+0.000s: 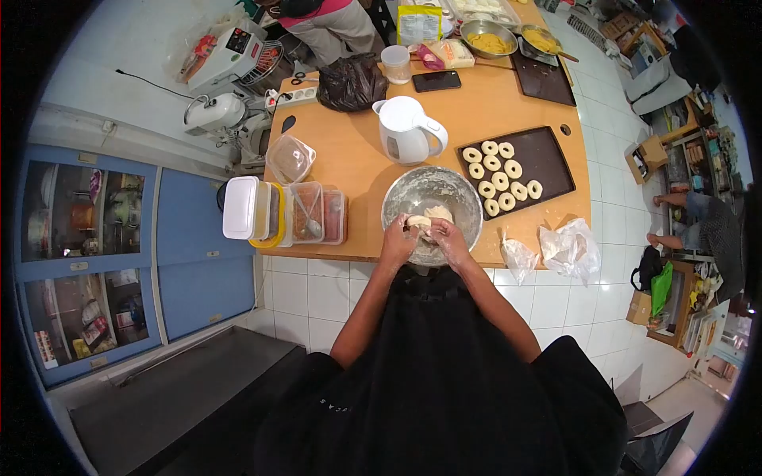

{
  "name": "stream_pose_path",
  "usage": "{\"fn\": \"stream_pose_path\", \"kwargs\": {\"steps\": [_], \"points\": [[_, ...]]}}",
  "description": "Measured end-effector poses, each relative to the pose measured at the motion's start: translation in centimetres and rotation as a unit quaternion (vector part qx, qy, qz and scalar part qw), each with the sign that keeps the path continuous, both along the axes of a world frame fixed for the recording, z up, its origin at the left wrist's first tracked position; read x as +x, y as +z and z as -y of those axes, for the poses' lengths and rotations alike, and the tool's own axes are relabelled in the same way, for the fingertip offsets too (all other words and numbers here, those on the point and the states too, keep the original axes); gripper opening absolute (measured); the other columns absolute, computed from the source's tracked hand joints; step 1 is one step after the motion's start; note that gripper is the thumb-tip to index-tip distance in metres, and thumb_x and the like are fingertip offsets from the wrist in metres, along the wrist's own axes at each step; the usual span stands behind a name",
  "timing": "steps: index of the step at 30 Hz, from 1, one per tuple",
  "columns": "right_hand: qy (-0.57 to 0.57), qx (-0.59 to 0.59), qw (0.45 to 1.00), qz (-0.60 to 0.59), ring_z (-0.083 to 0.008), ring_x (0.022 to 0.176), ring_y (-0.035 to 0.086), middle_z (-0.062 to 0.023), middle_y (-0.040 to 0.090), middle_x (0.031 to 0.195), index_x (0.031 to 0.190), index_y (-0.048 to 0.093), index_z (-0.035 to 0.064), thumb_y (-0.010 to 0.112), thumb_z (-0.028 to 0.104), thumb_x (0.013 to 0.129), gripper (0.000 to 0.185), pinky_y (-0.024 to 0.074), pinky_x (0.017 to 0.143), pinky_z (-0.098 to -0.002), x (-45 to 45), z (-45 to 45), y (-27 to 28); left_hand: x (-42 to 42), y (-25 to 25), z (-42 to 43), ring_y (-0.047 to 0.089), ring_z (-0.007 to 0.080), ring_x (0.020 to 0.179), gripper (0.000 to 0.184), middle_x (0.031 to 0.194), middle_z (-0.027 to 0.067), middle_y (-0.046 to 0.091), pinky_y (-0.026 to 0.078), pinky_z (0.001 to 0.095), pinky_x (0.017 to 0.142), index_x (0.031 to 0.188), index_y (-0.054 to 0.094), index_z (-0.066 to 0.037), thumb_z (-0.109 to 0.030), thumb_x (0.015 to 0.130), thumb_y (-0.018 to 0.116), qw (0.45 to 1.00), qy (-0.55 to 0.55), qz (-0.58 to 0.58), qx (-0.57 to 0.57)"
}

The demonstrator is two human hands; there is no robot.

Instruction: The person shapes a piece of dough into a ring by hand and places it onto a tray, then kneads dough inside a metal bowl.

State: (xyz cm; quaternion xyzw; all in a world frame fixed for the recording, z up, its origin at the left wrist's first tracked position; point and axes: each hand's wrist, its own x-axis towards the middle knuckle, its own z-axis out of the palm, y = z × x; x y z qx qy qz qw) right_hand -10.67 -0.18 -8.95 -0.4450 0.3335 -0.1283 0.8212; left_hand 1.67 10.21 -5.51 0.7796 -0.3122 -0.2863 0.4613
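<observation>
Over a floury metal bowl (392, 190) at the table's front edge, my two hands hold a piece of pale dough (418, 221) between them. My left hand (399, 238) has its fingers closed around the left end of the dough. From the other side, my right hand (449, 242) grips the right end. A further lump of dough (439, 213) lies in the bowl just behind my fingers, partly hidden by them. Right of the bowl, a dark baking tray (548, 163) carries several ring-shaped pieces of dough (499, 181).
A white electric kettle (406, 127) stands directly behind the bowl. Plastic containers (305, 213) crowd the left edge. Plastic bags (570, 247) hang over the front right. Farther back are a phone (436, 81), a black bag (350, 82) and a pan (540, 41). Another person (337, 32) stands beyond the table.
</observation>
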Motion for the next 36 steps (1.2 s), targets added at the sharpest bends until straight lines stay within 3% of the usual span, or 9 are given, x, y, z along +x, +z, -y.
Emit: {"fn": "stream_pose_path", "kwargs": {"steps": [3, 9, 12, 19, 22, 24, 28, 33, 36], "points": [[0.012, -0.04, 0.999, 0.011, -0.009, 0.089, 0.058, -0.003, 0.065, 0.1, 0.113, 0.064, 0.0023, 0.068, 0.009, 0.089, 0.026, 0.0465, 0.076, -0.0244, 0.2, 0.3, 0.8, -0.3, 0.0, 0.0, 0.065, 0.0276, 0.09, 0.021, 0.097, 0.0178, 0.066, 0.049, 0.0372, 0.081, 0.105, 0.059, 0.002, -0.007, 0.086, 0.06, 0.999, 0.001, 0.033, -0.035], [-0.016, -0.33, 0.944, 0.015, -0.0145, 0.089, 0.06, -0.0036, 0.064, 0.098, 0.109, 0.067, 0.0038, 0.069, 0.006, 0.083, 0.026, 0.0475, 0.078, -0.0273, 0.8, 0.0, 2.6, -0.3, 0.2, -0.1, 0.063, 0.0368, 0.093, 0.019, 0.099, 0.0223, 0.063, 0.048, 0.0421, 0.08, 0.103, 0.059, 0.001, -0.005, 0.085, 0.062, 0.996, -0.011, 0.084, -0.024], [-0.005, -0.223, 0.975, -0.009, -0.0151, 0.091, 0.06, -0.0052, 0.064, 0.101, 0.111, 0.067, 0.0046, 0.068, 0.007, 0.084, 0.027, 0.0471, 0.081, -0.0292, 0.8, -0.1, 2.5, -0.6, 0.1, 0.0, 0.062, 0.0399, 0.096, 0.018, 0.101, 0.024, 0.063, 0.048, 0.0423, 0.08, 0.102, 0.059, 0.001, -0.005, 0.085, 0.061, 0.995, 0.005, 0.092, -0.026], [0.027, -0.331, 0.943, -0.019, -0.0124, 0.093, 0.06, -0.0039, 0.066, 0.103, 0.115, 0.065, 0.0028, 0.067, 0.006, 0.087, 0.028, 0.0485, 0.079, -0.0267, 0.6, -0.1, 2.4, -1.0, 0.2, -0.1, 0.063, 0.0416, 0.093, 0.023, 0.097, 0.0229, 0.065, 0.049, 0.0416, 0.081, 0.108, 0.059, 0.002, -0.006, 0.087, 0.06, 0.976, -0.004, 0.217, -0.032], [-0.045, -0.228, 0.972, 0.021, -0.012, 0.086, 0.059, -0.0032, 0.068, 0.098, 0.11, 0.068, 0.004, 0.069, 0.008, 0.086, 0.025, 0.0461, 0.074, -0.0268, 0.9, -0.8, 2.1, -0.6, 0.2, 0.0, 0.058, 0.0441, 0.102, 0.032, 0.105, 0.0277, 0.06, 0.047, 0.0476, 0.086, 0.114, 0.056, 0.004, -0.008, 0.085, 0.06, 1.0, 0.009, 0.023, -0.017], [-0.036, -0.12, 0.992, 0.019, -0.0122, 0.085, 0.06, -0.0041, 0.068, 0.099, 0.112, 0.067, 0.0041, 0.069, 0.009, 0.086, 0.026, 0.0464, 0.075, -0.0274, 0.9, -0.8, 1.7, -0.8, 0.6, 0.1, 0.058, 0.0442, 0.102, 0.032, 0.105, 0.0276, 0.06, 0.047, 0.0472, 0.086, 0.114, 0.056, 0.004, -0.008, 0.085, 0.06, 0.999, 0.016, 0.009, -0.036], [0.019, -0.192, 0.981, -0.012, -0.0107, 0.094, 0.06, -0.0056, 0.066, 0.111, 0.118, 0.063, -0.0004, 0.062, 0.004, 0.091, 0.027, 0.0496, 0.08, -0.0271, 0.6, -0.3, 1.3, -1.1, 1.2, 0.3, 0.061, 0.045, 0.096, 0.029, 0.102, 0.0279, 0.062, 0.049, 0.0467, 0.083, 0.111, 0.057, 0.005, -0.008, 0.085, 0.059, 0.986, 0.025, 0.158, -0.042], [-0.043, -0.277, 0.96, 0.006, -0.0099, 0.089, 0.061, -0.0049, 0.067, 0.109, 0.115, 0.065, 0.0001, 0.064, 0.005, 0.09, 0.025, 0.0489, 0.079, -0.026, 1.0, -1.0, 2.1, -1.1, 0.8, 0.3, 0.06, 0.0449, 0.093, 0.027, 0.097, 0.0263, 0.062, 0.048, 0.048, 0.08, 0.107, 0.057, 0.005, -0.009, 0.083, 0.06, 0.993, 0.018, 0.102, -0.051], [-0.047, -0.155, 0.987, 0.006, -0.0108, 0.089, 0.061, -0.0045, 0.067, 0.107, 0.114, 0.066, 0.0023, 0.067, 0.007, 0.088, 0.026, 0.0486, 0.079, -0.0259, 0.8, -0.9, 1.9, -1.2, 0.2, 0.3, 0.06, 0.0446, 0.092, 0.026, 0.097, 0.026, 0.062, 0.048, 0.0477, 0.079, 0.105, 0.057, 0.004, -0.008, 0.082, 0.061, 0.997, 0.035, 0.036, -0.06]]}}
